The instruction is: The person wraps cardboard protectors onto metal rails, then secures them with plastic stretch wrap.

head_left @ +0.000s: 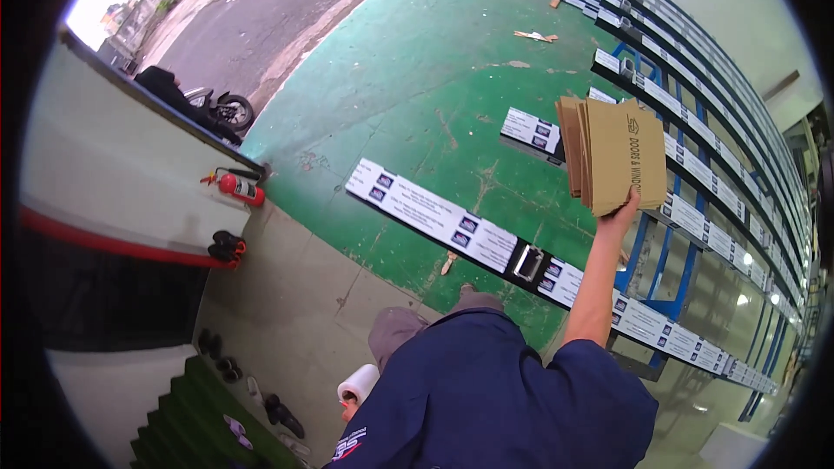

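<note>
My right hand [618, 214] is raised at the end of an outstretched arm, closed on the lower edge of a stack of flat cardboard pieces [621, 152]. The stack is brown, with dark print on its front piece. Low beside my body, my left hand [349, 408] is mostly hidden by my dark blue sleeve. It grips a white roll [359, 382] that looks like plastic film. Crossing in front of me is a long profile [434, 216] with white printed film on its face and a metal-framed cutout.
More long wrapped profiles [695, 165] lie in rows to the right on blue metal racks [660, 265]. A fire extinguisher [239, 188] stands by the left wall. Shoes [280, 412] and green steps [187, 417] are at lower left. Scraps [536, 36] lie on the green floor.
</note>
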The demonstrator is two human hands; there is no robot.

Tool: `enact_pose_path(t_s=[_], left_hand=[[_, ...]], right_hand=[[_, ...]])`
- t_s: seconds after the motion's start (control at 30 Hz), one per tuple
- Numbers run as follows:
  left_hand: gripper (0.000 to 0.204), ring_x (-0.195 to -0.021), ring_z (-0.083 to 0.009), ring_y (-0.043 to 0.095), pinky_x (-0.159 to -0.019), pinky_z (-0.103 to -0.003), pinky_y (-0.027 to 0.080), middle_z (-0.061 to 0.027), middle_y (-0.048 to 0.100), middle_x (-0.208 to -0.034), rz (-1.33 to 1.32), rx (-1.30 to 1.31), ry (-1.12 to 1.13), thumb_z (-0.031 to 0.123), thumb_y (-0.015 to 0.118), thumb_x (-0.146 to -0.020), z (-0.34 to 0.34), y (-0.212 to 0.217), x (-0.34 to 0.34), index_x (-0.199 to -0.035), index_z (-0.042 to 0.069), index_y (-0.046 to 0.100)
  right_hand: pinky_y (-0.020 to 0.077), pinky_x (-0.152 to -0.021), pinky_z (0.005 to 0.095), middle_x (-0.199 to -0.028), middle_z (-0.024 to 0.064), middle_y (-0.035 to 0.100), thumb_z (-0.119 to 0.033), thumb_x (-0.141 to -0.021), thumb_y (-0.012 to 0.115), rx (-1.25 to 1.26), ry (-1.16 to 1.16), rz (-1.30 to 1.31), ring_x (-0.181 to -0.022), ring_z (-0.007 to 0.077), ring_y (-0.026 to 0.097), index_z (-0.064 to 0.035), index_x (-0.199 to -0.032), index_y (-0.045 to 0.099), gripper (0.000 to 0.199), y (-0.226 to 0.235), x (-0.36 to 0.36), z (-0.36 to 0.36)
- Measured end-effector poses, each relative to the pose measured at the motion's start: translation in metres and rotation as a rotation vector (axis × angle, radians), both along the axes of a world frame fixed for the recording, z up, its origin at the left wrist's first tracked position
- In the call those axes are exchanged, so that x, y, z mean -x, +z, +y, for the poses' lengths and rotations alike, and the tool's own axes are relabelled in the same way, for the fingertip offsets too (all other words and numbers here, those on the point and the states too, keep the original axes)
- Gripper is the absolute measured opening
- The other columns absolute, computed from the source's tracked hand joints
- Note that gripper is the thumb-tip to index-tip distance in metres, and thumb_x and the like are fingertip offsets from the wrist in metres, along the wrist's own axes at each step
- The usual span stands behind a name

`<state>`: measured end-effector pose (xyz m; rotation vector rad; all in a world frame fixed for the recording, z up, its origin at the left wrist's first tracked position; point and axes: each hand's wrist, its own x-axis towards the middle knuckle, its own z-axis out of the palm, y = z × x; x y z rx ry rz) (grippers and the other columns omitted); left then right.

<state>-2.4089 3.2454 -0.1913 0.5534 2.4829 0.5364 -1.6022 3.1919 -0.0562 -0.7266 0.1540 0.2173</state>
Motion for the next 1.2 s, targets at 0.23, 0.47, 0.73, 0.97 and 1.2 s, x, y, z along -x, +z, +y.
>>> enact_pose_path(t_s=[0.23, 0.47, 0.73, 0.97, 1.2], left_hand=[[0.027, -0.042, -0.0219, 0.053, -0.038, -0.036, 0.039, -0.0115, 0.057, -0.057, -0.051, -0.034, -0.237, 0.021, 0.069, -0.077, 0.274, -0.029, -0.015, -0.08, -0.005, 0.061], [0.038, -0.052, -0.0295, 0.061, -0.046, -0.042, 0.045, -0.0161, 0.063, -0.064, -0.235, -0.106, -0.546, 0.032, 0.071, -0.076, 0.575, -0.046, -0.048, -0.09, -0.004, 0.069], [0.033, -0.045, -0.0203, 0.052, -0.041, -0.034, 0.036, -0.0083, 0.057, -0.061, -0.2, -0.144, -0.81, 0.033, 0.073, -0.08, 0.827, -0.044, -0.156, -0.086, 0.001, 0.066], [0.043, -0.057, -0.0255, 0.061, -0.053, -0.041, 0.043, -0.0138, 0.063, -0.069, 0.351, 0.022, -1.173, 0.039, 0.073, -0.079, 0.933, -0.066, -0.275, -0.091, -0.002, 0.066], [0.054, -0.069, -0.0308, 0.07, -0.065, -0.047, 0.05, -0.0194, 0.069, -0.077, 0.812, 0.084, -1.353, 0.046, 0.073, -0.079, 1.02, -0.103, -0.404, -0.095, -0.005, 0.065]], right_hand=[[0.05, -0.099, 0.0395, -0.128, 0.0069, 0.061, -0.037, -0.094, 0.053, 0.012, -0.18, -0.066, -0.118, 0.0227, 0.059, -0.0059, -0.131, 0.054, 0.049, 0.015, 0.022, 0.09], [0.0517, -0.096, 0.0405, -0.126, 0.0066, 0.063, -0.038, -0.094, 0.054, 0.044, -0.443, 0.023, -0.115, 0.0238, 0.061, -0.0062, -0.127, 0.057, 0.046, 0.009, 0.103, 0.157], [0.0531, -0.092, 0.04, -0.125, 0.0093, 0.063, -0.037, -0.092, 0.06, 0.11, -0.708, 0.078, -0.113, 0.024, 0.062, -0.0043, -0.13, 0.054, 0.051, -0.033, 0.131, 0.233], [0.0542, -0.088, 0.0391, -0.13, 0.0094, 0.057, -0.027, -0.088, 0.066, 0.017, -0.893, 0.167, -0.115, 0.0221, 0.06, -0.0045, -0.14, 0.044, 0.06, -0.045, 0.129, 0.303], [0.0537, -0.092, 0.039, -0.127, 0.01, 0.061, -0.032, -0.09, 0.064, 0.126, -1.123, 0.17, -0.113, 0.0232, 0.062, -0.0025, -0.134, 0.051, 0.055, -0.048, 0.141, 0.32]])
